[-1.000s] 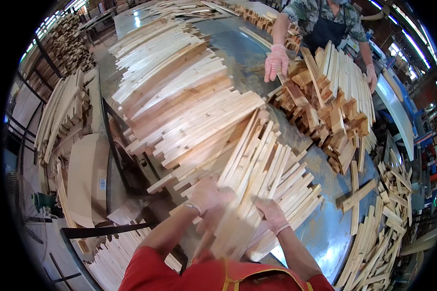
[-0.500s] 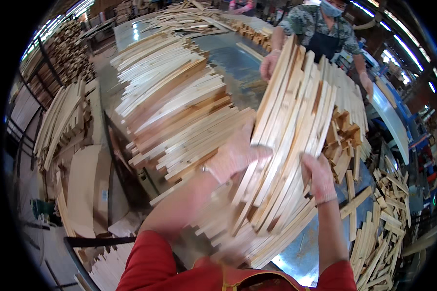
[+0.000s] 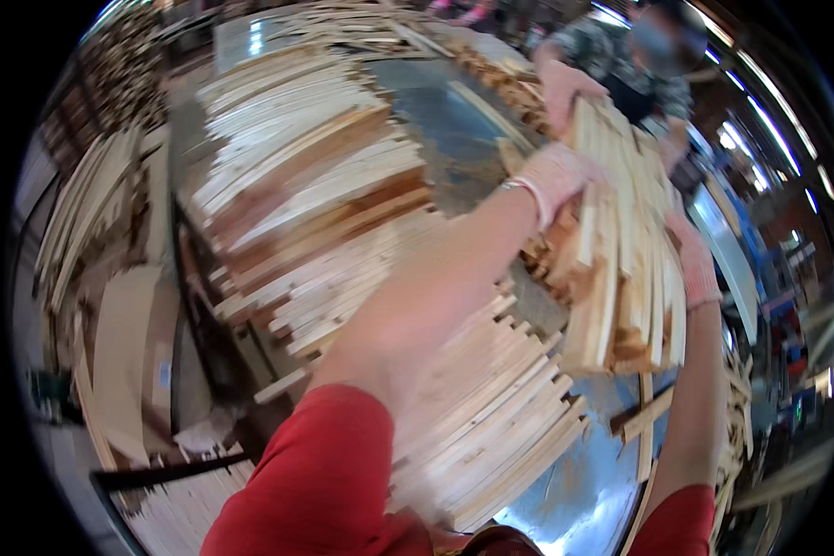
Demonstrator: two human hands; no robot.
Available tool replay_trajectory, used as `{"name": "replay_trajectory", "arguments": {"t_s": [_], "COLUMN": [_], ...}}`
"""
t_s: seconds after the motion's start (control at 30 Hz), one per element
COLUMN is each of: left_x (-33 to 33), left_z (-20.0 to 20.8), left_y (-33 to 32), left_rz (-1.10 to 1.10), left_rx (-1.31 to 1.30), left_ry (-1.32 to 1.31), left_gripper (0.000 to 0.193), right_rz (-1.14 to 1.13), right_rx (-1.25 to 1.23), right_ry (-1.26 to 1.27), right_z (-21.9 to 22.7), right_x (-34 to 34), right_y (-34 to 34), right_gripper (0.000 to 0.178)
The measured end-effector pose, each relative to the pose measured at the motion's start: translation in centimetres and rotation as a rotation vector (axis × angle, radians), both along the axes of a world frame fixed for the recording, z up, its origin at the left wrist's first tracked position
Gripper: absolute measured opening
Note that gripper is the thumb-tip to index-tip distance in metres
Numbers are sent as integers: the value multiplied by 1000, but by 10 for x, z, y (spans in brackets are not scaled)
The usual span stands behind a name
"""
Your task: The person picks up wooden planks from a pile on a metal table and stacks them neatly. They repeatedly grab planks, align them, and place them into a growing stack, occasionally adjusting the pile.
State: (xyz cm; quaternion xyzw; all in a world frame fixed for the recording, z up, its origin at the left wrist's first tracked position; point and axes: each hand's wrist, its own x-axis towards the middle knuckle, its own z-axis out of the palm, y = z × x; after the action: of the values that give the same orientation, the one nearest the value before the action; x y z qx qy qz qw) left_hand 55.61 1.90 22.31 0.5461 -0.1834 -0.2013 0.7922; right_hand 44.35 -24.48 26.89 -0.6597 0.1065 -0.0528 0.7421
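My left hand (image 3: 558, 181), in a pale glove, presses against the left side of a bundle of light wooden strips (image 3: 621, 255). Its fingers partly vanish behind the wood. My right hand (image 3: 695, 264), also gloved, is on the bundle's right side, so the strips sit between both hands. Their near ends tilt down towards me. At the far end a co-worker's gloved hand (image 3: 565, 93) touches or nearly touches the same wood. Below my left forearm, many strips (image 3: 491, 398) lie side by side with stepped ends.
Rows of strips (image 3: 296, 139) cover the table's left part. Loose pieces are piled at the far end (image 3: 343, 28). A co-worker (image 3: 602, 56) stands across the metal table (image 3: 565, 482). Cardboard (image 3: 125, 357) and a strip stack (image 3: 88, 213) stand at left.
Both hands have moved away from me and to the right, with the arms stretched out. The strips between them are now farther off; the near-centre rows are more exposed. The co-worker's hand has come inward.
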Motion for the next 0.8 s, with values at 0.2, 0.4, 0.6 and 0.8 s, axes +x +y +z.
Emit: {"name": "replay_trajectory", "arguments": {"t_s": [0.2,0.4,0.6,0.8], "left_x": [-6,-96,-239,-471], "left_z": [21,2,-183,-266], "left_y": [-28,-2,42,9], "left_rz": [3,261,-83,-423], "left_rx": [-187,-200,272,1225], "left_ry": [305,-43,-142,-1150], "left_gripper": [40,62,62,95], "right_rz": [23,-376,-677,-949], "right_rx": [221,227,-110,-845], "right_ry": [-69,-514,291,810], "right_z": [4,-53,-233,-357], "right_x": [7,-130,-386,-611], "right_y": [-40,-10,-54,-183], "right_gripper": [46,21,57,71]}}
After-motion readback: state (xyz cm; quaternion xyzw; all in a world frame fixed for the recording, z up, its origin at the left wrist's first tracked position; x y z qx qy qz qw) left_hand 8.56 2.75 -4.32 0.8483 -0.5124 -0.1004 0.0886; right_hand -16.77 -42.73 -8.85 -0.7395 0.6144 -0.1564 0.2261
